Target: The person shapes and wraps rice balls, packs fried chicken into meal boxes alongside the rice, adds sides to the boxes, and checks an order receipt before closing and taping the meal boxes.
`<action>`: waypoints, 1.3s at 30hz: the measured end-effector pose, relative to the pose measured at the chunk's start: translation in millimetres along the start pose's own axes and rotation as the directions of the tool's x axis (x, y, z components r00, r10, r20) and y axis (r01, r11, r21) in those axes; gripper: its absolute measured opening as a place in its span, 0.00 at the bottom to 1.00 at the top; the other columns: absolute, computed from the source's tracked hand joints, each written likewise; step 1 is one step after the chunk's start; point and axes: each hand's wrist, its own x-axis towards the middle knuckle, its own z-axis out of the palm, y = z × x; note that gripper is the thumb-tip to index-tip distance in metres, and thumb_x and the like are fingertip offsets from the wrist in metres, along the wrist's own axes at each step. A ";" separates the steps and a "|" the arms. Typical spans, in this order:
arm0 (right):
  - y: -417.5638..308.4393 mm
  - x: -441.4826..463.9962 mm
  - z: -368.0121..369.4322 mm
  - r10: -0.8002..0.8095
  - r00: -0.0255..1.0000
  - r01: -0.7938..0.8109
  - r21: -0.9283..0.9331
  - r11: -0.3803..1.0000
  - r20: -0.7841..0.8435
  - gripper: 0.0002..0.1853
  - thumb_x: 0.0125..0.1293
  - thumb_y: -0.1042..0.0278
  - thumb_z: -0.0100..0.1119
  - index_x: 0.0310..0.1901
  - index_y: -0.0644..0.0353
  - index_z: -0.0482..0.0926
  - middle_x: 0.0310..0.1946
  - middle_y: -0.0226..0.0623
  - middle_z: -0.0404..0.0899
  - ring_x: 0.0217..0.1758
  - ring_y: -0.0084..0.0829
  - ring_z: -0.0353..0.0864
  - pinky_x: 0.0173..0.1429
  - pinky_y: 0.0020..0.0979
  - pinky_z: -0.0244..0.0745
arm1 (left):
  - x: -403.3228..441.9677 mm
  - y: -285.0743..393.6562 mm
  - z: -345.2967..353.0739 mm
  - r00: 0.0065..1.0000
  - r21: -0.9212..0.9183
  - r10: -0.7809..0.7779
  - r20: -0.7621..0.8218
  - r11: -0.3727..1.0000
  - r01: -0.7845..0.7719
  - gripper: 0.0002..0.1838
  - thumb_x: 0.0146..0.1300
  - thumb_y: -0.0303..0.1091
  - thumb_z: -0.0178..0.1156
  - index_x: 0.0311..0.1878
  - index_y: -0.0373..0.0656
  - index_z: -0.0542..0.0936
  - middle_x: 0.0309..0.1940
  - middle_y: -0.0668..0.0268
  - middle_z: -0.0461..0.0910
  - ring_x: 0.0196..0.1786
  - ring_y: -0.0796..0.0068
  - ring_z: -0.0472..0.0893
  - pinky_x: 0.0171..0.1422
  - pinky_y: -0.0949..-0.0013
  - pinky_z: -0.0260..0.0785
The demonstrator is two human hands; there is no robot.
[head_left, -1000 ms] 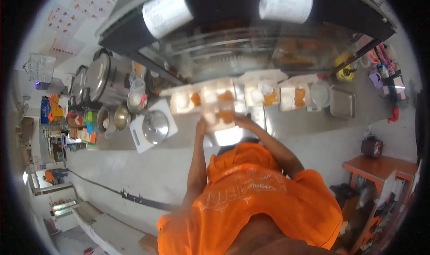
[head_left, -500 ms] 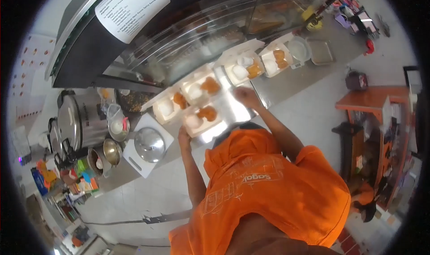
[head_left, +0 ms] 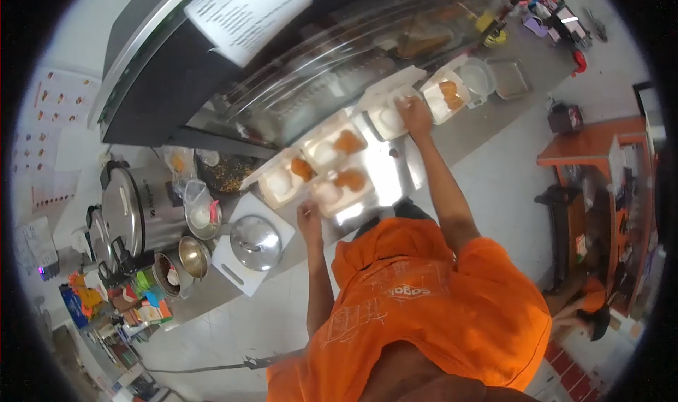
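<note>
Several open paper food boxes stand in a row on the metal counter, each holding white rice and browned, fried-looking pieces. My left hand (head_left: 308, 218) is at the left edge of the front box (head_left: 342, 192), its fingers closed on that edge. My right hand (head_left: 415, 114) reaches into a box farther back (head_left: 387, 126), its fingers curled down over the fried piece beside the rice. What those fingers grip is hidden. Behind the front box stand two more boxes, a left one (head_left: 282, 183) and a middle one (head_left: 335, 150). Another box (head_left: 445, 98) sits to the right of my right hand.
A glass display case (head_left: 296, 84) runs along the back. To the left are a white cutting board (head_left: 240, 278) with a steel lid (head_left: 256, 243), a metal bowl (head_left: 193, 256) and a large cooker (head_left: 131, 208). Clear plastic containers (head_left: 510, 77) stand at the right end.
My right hand has moved from the bare counter away from me and into the box farther back. My left hand stays by the front box. The whole view has shifted slightly.
</note>
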 end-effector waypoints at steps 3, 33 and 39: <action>-70.0 -19.9 -52.6 -0.079 0.993 0.013 0.591 0.807 0.086 0.18 0.68 0.51 0.63 0.42 0.60 0.85 0.29 0.29 0.84 0.25 0.24 0.77 0.29 0.29 0.69 | -23.1 35.1 -9.6 0.995 -0.229 -0.014 0.102 0.973 0.038 0.11 0.72 0.37 0.57 0.48 0.41 0.80 0.38 0.69 0.82 0.38 0.79 0.78 0.41 0.73 0.71; -93.4 -57.8 41.8 -0.563 0.585 0.597 0.159 0.786 0.584 0.16 0.54 0.48 0.68 0.40 0.47 0.87 0.32 0.42 0.84 0.42 0.42 0.85 0.44 0.45 0.78 | 8.2 33.9 -38.4 0.989 -0.148 0.049 0.141 0.989 -0.028 0.13 0.73 0.38 0.56 0.51 0.41 0.82 0.28 0.77 0.71 0.28 0.87 0.66 0.30 0.79 0.58; -24.7 -7.7 -4.4 -0.023 0.999 0.018 -0.152 0.988 -0.029 0.16 0.61 0.51 0.61 0.35 0.56 0.85 0.31 0.45 0.85 0.36 0.46 0.86 0.41 0.49 0.78 | -29.2 61.1 -23.8 0.987 -0.170 0.084 0.139 0.984 -0.060 0.10 0.73 0.34 0.56 0.50 0.42 0.82 0.30 0.77 0.74 0.30 0.88 0.68 0.33 0.80 0.59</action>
